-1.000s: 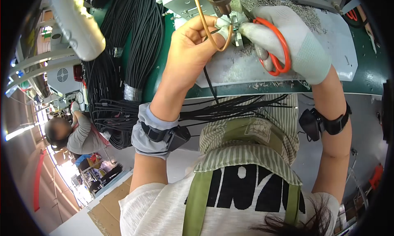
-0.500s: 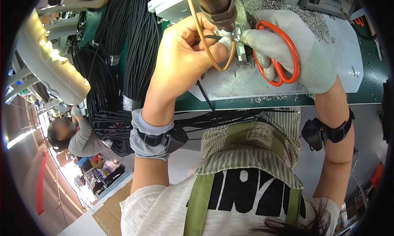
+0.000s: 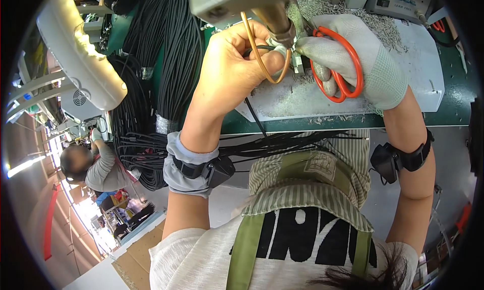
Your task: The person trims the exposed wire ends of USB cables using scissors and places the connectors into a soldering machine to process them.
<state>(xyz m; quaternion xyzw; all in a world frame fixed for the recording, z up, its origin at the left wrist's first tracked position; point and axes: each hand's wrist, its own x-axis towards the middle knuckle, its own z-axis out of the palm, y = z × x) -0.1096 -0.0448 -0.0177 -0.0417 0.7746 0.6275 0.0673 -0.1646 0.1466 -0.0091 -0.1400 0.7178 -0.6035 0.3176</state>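
My left hand (image 3: 219,73) is closed, with a black cable (image 3: 259,47) pinched between thumb and fingers. Its cable end reaches a small metal fixture (image 3: 298,65), where the tip is too small to make out. My right hand (image 3: 360,53), in a pale knitted glove, is wrapped around red-handled scissors (image 3: 359,70); their blades are hidden. The gloved fingertips meet the fixture right beside my left thumb. Just above both hands hangs a brown cylindrical tool (image 3: 275,21), and a loop of orange-brown tube (image 3: 254,50) passes in front of my left fingers.
Cut grey bits (image 3: 380,25) litter the white board (image 3: 416,73) on the green bench. Bundles of black cable (image 3: 171,63) lie to the left, below a lit white lamp (image 3: 83,53). A control box (image 3: 398,2) stands at back right. Another person (image 3: 106,169) sits far left.
The view has shifted slightly, and more of the grey block above the brown tool shows. The lamp appears further right. Both hands keep their holds at the fixture.
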